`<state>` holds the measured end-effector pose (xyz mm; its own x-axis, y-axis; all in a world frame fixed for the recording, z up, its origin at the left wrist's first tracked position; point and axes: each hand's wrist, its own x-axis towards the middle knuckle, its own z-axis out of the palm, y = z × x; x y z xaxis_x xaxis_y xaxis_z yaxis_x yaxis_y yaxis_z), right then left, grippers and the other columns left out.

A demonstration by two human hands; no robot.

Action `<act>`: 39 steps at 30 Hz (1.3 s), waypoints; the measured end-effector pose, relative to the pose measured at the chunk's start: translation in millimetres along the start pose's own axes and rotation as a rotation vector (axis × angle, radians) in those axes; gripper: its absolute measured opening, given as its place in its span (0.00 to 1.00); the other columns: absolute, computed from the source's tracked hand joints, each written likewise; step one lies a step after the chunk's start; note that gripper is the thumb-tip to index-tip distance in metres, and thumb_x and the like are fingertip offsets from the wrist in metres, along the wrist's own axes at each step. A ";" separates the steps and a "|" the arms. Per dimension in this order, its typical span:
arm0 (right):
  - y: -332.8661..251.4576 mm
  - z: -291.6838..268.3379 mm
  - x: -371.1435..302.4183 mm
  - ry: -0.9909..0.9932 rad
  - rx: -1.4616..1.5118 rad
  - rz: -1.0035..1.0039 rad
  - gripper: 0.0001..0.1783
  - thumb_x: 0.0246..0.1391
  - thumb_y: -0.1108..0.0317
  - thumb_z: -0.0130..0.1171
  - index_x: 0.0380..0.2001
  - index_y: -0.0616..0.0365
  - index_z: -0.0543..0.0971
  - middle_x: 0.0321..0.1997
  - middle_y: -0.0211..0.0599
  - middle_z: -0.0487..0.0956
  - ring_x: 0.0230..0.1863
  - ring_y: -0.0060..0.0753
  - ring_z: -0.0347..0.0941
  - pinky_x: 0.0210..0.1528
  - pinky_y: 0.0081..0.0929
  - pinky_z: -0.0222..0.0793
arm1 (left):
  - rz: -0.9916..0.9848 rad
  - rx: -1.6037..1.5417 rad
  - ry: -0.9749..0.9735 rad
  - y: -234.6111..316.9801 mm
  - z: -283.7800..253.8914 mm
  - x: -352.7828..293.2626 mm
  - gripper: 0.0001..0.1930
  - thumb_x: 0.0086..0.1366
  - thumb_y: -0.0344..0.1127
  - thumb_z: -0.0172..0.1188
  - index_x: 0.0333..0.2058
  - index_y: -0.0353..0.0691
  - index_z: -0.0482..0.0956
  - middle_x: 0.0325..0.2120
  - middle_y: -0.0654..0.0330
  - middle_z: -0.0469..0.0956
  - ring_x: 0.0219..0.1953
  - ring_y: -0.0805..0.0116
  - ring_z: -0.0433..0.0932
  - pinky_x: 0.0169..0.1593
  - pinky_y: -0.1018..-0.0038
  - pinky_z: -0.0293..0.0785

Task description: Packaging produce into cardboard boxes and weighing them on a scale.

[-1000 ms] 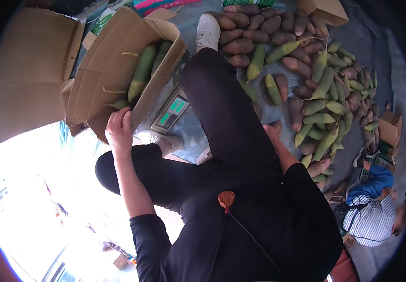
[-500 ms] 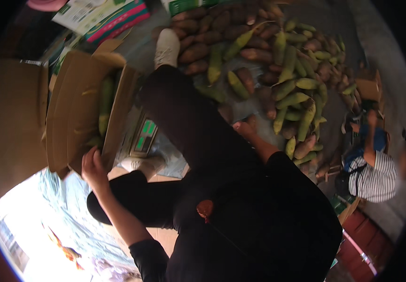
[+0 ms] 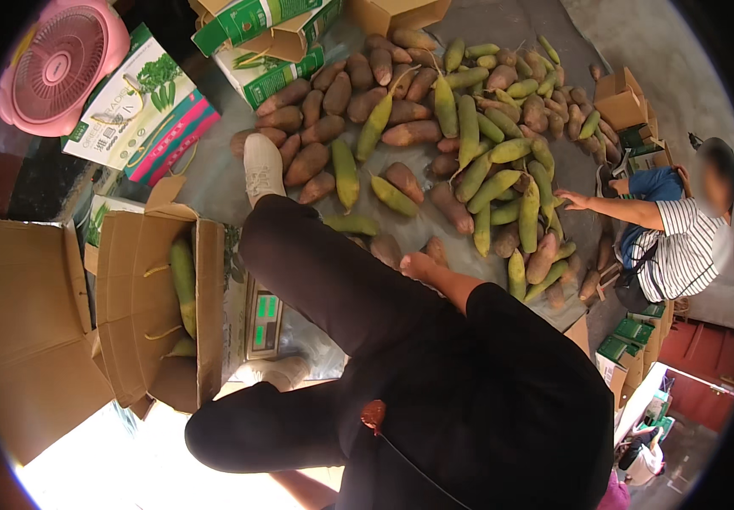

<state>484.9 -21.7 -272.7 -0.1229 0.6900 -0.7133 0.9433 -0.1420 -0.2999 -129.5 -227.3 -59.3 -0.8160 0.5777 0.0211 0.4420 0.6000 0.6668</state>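
My right hand is beside my raised knee, its fingers mostly hidden behind the leg. Right beside it lies a reddish-brown root, and whether the hand touches it cannot be made out. Of my left arm only a piece of forearm shows below my thigh, and the hand is out of sight. On the left stands an opened cardboard box with a long green radish inside, lying along its wall. A scale with green lit displays sits between the box and my leg.
Several green radishes and reddish-brown roots spread over the grey sheet ahead. A pink basket and printed carton stand back left. A co-worker in a striped shirt sits at right, arm stretched toward the pile.
My left hand has left the box's near edge and gone out of view. My right hand stays near the knee. The co-worker's arm now reaches toward the pile. The view has shifted.
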 end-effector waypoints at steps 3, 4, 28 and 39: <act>2.5 -3.5 -1.0 -0.021 -0.002 -0.014 0.16 0.43 0.56 0.60 0.34 0.53 0.80 0.34 0.39 0.80 0.40 0.40 0.76 0.44 0.34 0.70 | -0.010 -0.041 0.022 -4.0 8.1 1.2 0.23 0.65 0.46 0.47 0.47 0.30 0.71 0.43 0.53 0.73 0.48 0.61 0.71 0.53 0.68 0.64; -0.9 -6.0 -3.7 -0.005 0.123 0.012 0.17 0.42 0.56 0.60 0.34 0.53 0.80 0.34 0.40 0.80 0.40 0.41 0.76 0.44 0.34 0.70 | -0.018 -0.045 0.035 -6.8 5.0 -1.5 0.23 0.65 0.46 0.47 0.47 0.30 0.71 0.43 0.53 0.73 0.48 0.61 0.71 0.53 0.68 0.64; -68.3 -157.5 4.2 0.328 0.857 -0.018 0.15 0.50 0.67 0.55 0.43 0.56 0.75 0.31 0.28 0.76 0.29 0.21 0.71 0.28 0.20 0.67 | -0.252 0.006 0.474 -39.1 -160.6 -113.7 0.22 0.64 0.46 0.47 0.46 0.31 0.72 0.43 0.53 0.73 0.48 0.62 0.70 0.53 0.66 0.63; -67.4 -269.7 -27.0 0.891 1.494 -0.088 0.19 0.49 0.71 0.55 0.46 0.59 0.70 0.33 0.34 0.76 0.32 0.25 0.73 0.26 0.23 0.67 | -0.160 -0.217 0.227 1.9 -31.0 -26.7 0.22 0.64 0.47 0.48 0.46 0.32 0.72 0.44 0.52 0.73 0.48 0.63 0.70 0.53 0.66 0.63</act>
<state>507.8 160.6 -62.5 0.5235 0.8047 -0.2800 -0.1916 -0.2090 -0.9590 -118.4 -258.7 -35.4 -0.9414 0.3331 0.0525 0.2322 0.5276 0.8171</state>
